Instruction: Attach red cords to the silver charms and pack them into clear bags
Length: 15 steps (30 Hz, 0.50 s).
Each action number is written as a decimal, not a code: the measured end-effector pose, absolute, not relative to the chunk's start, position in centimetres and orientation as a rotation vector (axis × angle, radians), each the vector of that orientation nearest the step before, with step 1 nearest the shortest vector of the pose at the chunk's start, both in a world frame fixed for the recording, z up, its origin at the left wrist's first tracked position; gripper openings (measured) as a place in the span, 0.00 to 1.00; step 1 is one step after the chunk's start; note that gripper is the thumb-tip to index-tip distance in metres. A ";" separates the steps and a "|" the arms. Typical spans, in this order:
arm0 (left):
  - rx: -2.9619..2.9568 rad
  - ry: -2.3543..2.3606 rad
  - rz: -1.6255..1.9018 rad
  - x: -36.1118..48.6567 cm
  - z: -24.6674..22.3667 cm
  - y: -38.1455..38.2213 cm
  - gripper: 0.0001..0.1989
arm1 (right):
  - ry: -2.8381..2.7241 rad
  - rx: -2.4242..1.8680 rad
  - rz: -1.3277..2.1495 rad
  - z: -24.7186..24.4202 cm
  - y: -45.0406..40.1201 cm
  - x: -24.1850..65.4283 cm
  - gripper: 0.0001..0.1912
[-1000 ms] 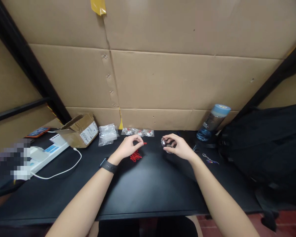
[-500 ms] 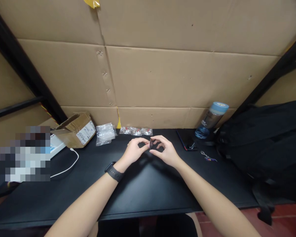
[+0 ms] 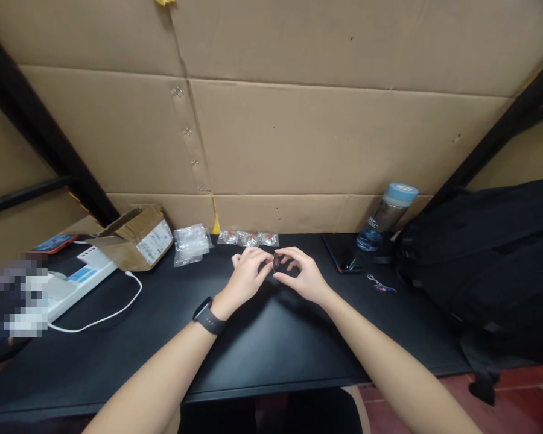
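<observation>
A small dark round disc (image 3: 276,263), seen nearly edge-on, is held up over the black table. My right hand (image 3: 305,276) pinches its rim between thumb and forefinger, the other fingers curled behind. From the other side, my left hand (image 3: 248,274) has its thumb and fingertips pressed together at the disc's left face; exactly how they grip it is hard to make out. Beyond the hands, by the cardboard wall, lie several round items in clear plastic packets (image 3: 248,239). To their left are flattened clear plastic bags (image 3: 191,244).
An open cardboard box (image 3: 150,241) stands at left beside a white power strip (image 3: 79,289) with a white cable (image 3: 133,295). On the right are a dark phone (image 3: 341,253), a keyring (image 3: 381,284), a blue-lidded bottle (image 3: 387,217) and a black backpack (image 3: 493,259).
My left hand has turned slightly, its fingers closer together by the disc. The right hand keeps its pinch. The pixelated patch at left has shifted left, uncovering more of the power strip.
</observation>
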State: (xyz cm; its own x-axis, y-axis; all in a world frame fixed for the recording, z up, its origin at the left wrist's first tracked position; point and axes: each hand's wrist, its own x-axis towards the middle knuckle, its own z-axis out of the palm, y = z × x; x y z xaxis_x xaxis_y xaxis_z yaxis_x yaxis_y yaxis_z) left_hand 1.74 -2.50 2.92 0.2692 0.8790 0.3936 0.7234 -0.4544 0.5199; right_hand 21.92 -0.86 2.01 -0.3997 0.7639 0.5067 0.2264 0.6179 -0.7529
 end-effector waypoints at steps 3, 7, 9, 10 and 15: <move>2.429 1.482 0.976 1.6 2.7 -2.5 0.09 | -1.931 -0.787 0.744 2.0 -0.9 21.9 0.26; 2.468 1.474 1.004 1.6 2.7 -2.6 0.10 | -1.922 -0.804 0.758 1.7 -0.8 22.0 0.27; 2.454 1.490 1.006 1.7 2.7 -2.7 0.11 | -1.922 -0.812 0.760 1.6 -0.7 22.0 0.27; 2.442 1.499 1.011 1.8 2.8 -2.8 0.11 | -1.921 -0.815 0.758 1.5 -0.6 22.0 0.27; 2.308 1.521 0.998 2.2 2.7 -2.8 0.11 | -1.910 -0.797 0.730 1.1 -0.6 21.8 0.28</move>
State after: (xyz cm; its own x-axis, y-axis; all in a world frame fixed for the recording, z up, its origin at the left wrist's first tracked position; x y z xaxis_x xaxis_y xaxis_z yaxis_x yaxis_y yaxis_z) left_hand 2.17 -2.83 2.69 0.2418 0.8730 0.4236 0.7361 -0.4495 0.5061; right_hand 21.84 -0.58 1.08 -0.3754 0.7704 0.5153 0.2308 0.6162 -0.7530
